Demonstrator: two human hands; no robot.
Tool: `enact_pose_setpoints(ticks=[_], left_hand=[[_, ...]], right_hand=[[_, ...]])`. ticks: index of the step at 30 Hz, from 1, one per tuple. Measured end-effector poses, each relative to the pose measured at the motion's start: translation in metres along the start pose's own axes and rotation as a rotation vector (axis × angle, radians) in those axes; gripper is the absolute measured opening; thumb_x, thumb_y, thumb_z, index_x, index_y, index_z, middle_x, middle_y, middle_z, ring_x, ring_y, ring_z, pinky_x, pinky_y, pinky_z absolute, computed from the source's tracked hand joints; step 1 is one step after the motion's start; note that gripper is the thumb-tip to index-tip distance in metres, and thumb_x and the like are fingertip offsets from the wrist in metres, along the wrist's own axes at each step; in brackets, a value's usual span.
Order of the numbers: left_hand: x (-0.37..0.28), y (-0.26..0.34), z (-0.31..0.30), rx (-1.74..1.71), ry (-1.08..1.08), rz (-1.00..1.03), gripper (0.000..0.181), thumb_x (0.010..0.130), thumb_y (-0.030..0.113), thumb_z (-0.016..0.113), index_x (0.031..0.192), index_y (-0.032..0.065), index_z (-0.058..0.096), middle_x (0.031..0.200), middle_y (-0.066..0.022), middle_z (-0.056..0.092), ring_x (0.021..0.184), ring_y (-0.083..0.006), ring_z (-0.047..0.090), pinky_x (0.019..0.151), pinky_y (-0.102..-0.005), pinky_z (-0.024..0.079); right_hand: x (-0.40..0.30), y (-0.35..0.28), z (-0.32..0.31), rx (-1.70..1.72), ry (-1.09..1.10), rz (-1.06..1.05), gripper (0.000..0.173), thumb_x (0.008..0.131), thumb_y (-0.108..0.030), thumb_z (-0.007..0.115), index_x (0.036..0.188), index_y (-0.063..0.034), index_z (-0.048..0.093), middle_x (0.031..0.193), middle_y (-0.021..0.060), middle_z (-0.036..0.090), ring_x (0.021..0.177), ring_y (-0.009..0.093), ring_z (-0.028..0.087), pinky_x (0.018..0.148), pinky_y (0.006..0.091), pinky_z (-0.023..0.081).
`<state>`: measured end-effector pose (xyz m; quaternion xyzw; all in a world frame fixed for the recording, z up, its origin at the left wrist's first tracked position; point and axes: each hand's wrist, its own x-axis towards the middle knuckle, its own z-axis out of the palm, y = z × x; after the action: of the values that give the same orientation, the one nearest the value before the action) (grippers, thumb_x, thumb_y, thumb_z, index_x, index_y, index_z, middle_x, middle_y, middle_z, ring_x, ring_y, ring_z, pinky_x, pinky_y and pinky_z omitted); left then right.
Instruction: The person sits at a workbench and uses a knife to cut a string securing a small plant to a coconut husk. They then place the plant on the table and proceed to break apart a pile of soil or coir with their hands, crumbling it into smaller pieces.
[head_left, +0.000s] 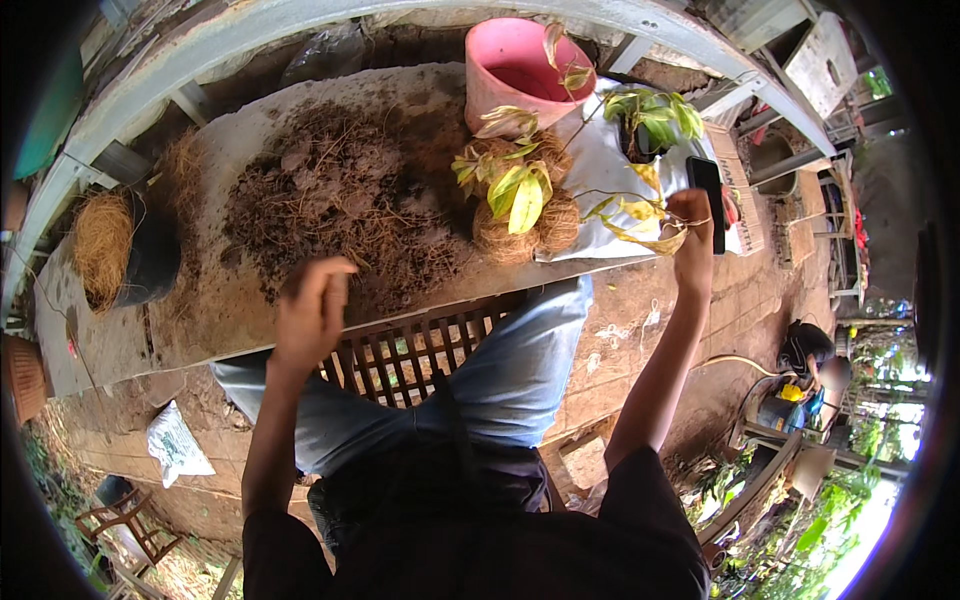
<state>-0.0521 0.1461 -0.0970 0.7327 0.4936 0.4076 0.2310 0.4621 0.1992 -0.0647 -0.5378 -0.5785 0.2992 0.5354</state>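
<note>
My right hand (691, 217) is closed on the end of a yellowing leafy vine (641, 217), at the right of the table beside a black phone (705, 199). The vine stretches left towards a cluster of fibre-wrapped root balls (506, 232) with green-yellow leaves (521, 195). My left hand (311, 307) is raised over the near edge of a heap of dark soil and roots (322, 187); its fingers are bent, and whether they hold anything is hidden. A small potted plant (652, 124) stands on a white plastic sheet (600, 180) at the back right.
A pink pot (487, 82) stands behind the root balls. At the table's left lies a black pot (154, 251) with coconut-like fibre (103, 244). Printed cardboard (739, 187) borders the phone. A metal rail (360, 9) arches behind. A person (806, 352) is bent down far right.
</note>
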Motion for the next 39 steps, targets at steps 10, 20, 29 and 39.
enact_pose_setpoints(ticks=[10,20,29,39], left_hand=[[-0.007,-0.051,-0.057,0.200,0.294,-0.093,0.010,0.100,0.003,0.050,0.103,0.0012,0.059,0.087,-0.0132,0.057,0.078,-0.0241,0.057,0.070,-0.0347,0.046],[-0.004,-0.052,-0.066,0.253,0.291,-0.045,0.020,0.091,0.008,0.061,0.111,0.0039,0.064,0.120,-0.0149,0.059,0.112,-0.0353,0.056,0.097,-0.0443,0.045],[0.003,-0.054,-0.066,0.247,0.177,-0.122,0.061,0.088,0.029,0.071,0.141,0.0056,0.050,0.156,-0.0195,0.034,0.146,-0.0419,0.028,0.117,-0.0536,0.029],[0.000,-0.058,-0.070,0.184,0.222,-0.178,0.060,0.094,0.036,0.065,0.142,0.0038,0.049,0.157,-0.0231,0.031,0.148,-0.0421,0.025,0.119,-0.0531,0.024]], right_hand=[[0.083,0.073,0.021,-0.975,0.358,-0.465,0.027,0.081,-0.011,0.072,0.104,-0.0055,0.060,0.102,0.0157,0.062,0.097,0.040,0.058,0.085,0.0488,0.047],[0.044,0.072,0.011,-1.014,0.170,-0.477,0.046,0.086,-0.015,0.065,0.128,0.0000,0.055,0.127,0.0198,0.058,0.118,0.042,0.053,0.099,0.0479,0.046],[0.047,0.076,-0.011,-0.909,0.300,-0.387,0.032,0.094,-0.019,0.063,0.120,-0.0016,0.058,0.133,0.0160,0.059,0.121,0.032,0.057,0.098,0.0432,0.048],[-0.130,-0.026,0.088,-0.322,0.470,-0.236,0.022,0.096,-0.019,0.062,0.098,0.0023,0.056,0.092,0.0085,0.057,0.082,0.018,0.053,0.070,0.0368,0.047]])
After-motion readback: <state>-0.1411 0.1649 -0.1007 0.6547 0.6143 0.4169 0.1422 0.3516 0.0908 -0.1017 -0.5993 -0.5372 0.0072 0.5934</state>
